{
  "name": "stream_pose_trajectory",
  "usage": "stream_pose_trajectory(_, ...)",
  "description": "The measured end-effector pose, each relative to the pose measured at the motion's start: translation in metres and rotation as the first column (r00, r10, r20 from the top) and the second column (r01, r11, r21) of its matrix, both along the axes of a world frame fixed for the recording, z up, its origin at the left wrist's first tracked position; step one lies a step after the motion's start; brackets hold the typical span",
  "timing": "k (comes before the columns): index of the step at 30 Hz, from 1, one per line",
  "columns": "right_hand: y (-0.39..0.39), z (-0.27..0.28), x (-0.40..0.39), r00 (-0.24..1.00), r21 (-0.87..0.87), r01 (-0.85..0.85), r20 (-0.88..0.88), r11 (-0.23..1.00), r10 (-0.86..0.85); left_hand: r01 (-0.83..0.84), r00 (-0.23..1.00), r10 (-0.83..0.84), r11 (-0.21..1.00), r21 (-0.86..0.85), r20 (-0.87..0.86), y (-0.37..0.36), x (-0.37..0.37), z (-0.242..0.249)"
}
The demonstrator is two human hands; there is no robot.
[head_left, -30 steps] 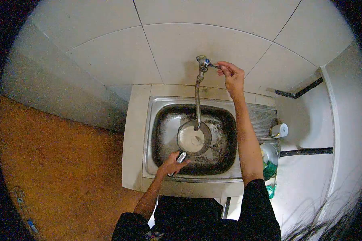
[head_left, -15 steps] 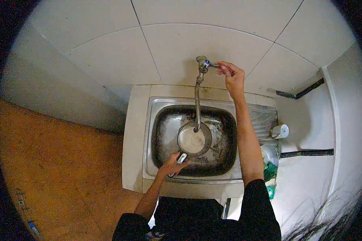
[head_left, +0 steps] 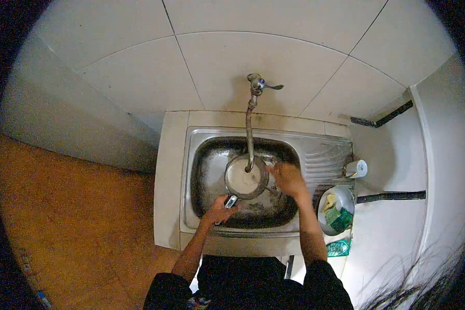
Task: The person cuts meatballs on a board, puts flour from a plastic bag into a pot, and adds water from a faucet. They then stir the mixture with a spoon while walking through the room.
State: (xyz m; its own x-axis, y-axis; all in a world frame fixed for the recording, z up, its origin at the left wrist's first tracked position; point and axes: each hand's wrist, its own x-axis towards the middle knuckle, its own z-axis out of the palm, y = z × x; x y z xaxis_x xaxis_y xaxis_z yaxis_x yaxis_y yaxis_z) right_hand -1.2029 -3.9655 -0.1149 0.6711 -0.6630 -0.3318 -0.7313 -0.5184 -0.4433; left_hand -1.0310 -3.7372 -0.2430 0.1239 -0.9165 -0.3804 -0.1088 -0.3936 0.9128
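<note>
In the head view, closes the left grip [head_left: 221,212] around the handle [head_left: 232,200] of a pan [head_left: 262,187], pinching it between thumb and fingers. Has the pan just beyond the left grip and just to the left of the right grip [head_left: 289,179], inside the dark-stained basin [head_left: 206,178] of a metal sink [head_left: 187,178]. Shows pale, cloudy contents [head_left: 237,178] in the pan.

Holds the right grip, blurred, beside the pan's right side; cannot tell whether spread or pressed together, nor whether touching the rim.

Beyond both grips, shows a tap [head_left: 257,85] on the tiled wall [head_left: 232,57], with a lever [head_left: 275,87] pointing right and a spout [head_left: 249,137] reaching down to end over the pan, sideways between the grips. Cannot tell whether water runs.

To the right of the right grip, shows a ridged drainboard [head_left: 323,155] and, farther right, a white cup [head_left: 356,169]. Right of that grip and nearer the body, shows a pale bowl [head_left: 346,197] with something yellow [head_left: 329,202] and something dark green [head_left: 342,222] inside, and nearer still a green packet [head_left: 339,248]. Left of the left grip, shows the tiled bench [head_left: 168,186] and, farther left, the orange-brown floor [head_left: 77,217].
</note>
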Motion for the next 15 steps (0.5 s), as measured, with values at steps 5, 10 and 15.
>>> stream_pose_trajectory(5,0.070,-0.026,-0.020,0.960,-0.122,0.255,0.147,0.959,-0.237,0.018,0.999,-0.012,0.988,0.153,-0.041,-0.020,-0.002,0.051)
stream_pose_trajectory(10,0.087,-0.028,-0.020,0.951,-0.003,0.310,0.016,0.951,-0.310,-0.005,1.000,0.005,0.983,0.186,0.000,-0.030,-0.012,0.053)
stream_pose_trajectory(15,0.098,-0.054,-0.026,0.864,-0.097,0.398,0.373,0.912,-0.337,-0.035,0.999,0.037,0.994,0.105,-0.013,-0.031,-0.015,0.033)
